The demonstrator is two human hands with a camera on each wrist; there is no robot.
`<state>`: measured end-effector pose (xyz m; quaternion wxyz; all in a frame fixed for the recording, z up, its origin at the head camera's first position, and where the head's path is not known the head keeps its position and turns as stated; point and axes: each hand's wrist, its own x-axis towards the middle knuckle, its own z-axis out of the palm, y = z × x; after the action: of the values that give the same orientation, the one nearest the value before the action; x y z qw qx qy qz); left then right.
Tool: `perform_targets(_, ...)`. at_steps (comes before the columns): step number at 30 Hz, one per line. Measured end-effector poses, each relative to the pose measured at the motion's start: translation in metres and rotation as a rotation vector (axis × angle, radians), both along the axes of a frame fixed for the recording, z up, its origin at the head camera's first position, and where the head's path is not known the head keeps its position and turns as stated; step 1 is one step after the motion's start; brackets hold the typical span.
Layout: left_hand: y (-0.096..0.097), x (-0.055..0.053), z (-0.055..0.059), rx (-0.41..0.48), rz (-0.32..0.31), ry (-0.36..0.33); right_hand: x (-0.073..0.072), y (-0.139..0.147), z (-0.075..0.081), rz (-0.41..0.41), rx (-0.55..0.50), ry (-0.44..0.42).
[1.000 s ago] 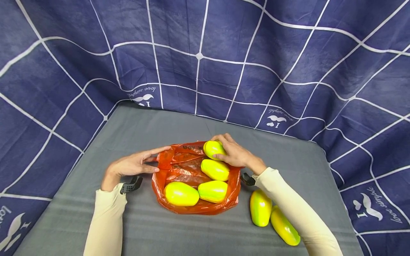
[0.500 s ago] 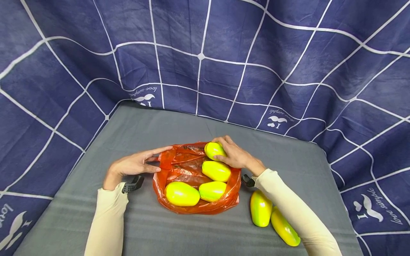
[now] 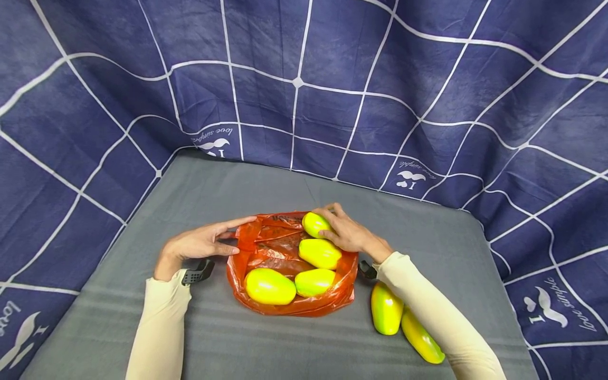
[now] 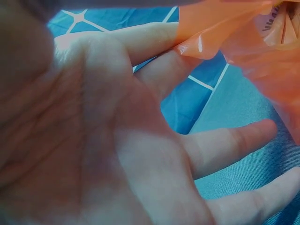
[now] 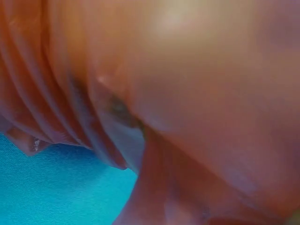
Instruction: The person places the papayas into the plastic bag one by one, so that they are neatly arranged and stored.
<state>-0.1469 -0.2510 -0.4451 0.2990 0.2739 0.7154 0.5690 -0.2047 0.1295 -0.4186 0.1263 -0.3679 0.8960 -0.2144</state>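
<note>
A red plastic bag [image 3: 285,310] lies on the grey surface with its mouth spread wide. Inside it are three glossy yellow-green, mango-like fruits: one at the front left [image 3: 271,286], one at the front right [image 3: 314,283] and one farther back [image 3: 320,253]. My right hand [image 3: 349,232] grips a fourth such fruit [image 3: 315,225] at the bag's back right corner, thumb on the near side. My left hand [image 3: 199,244] holds its fingers straight at the bag's left edge. In the left wrist view, two extended fingers reach behind the orange-looking plastic [image 4: 206,35]; the others are spread.
Two more yellow-green fruits, one upright in view [image 3: 387,309] and one slanting [image 3: 421,338], lie right of the bag, beside the right forearm. A dark blue curtain [image 3: 266,105] with white grid lines surrounds the grey surface [image 3: 228,184] at the back and sides.
The right hand and its fruit have shifted very slightly downward in the head view. The left hand keeps its place at the bag's edge, and the other fruits stay put.
</note>
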Motion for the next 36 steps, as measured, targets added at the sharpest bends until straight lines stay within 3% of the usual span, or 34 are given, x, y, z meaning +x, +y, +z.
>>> perform_targets(9,0.002,0.0,0.001,-0.008,0.004,-0.008,-0.002,0.002,-0.005,0.006,0.004,0.006)
perform_targets(19,0.001,-0.001,-0.001,-0.011,0.006,0.007,0.003,0.005,0.002,0.01,0.025,0.043)
perform_targets(31,0.0,-0.002,-0.001,0.016,-0.007,0.012,0.013,0.019,0.018,0.013,-0.125,0.06)
perform_targets(36,-0.001,-0.001,0.0,0.014,-0.006,0.018,0.025,0.031,0.024,-0.037,-0.192,0.083)
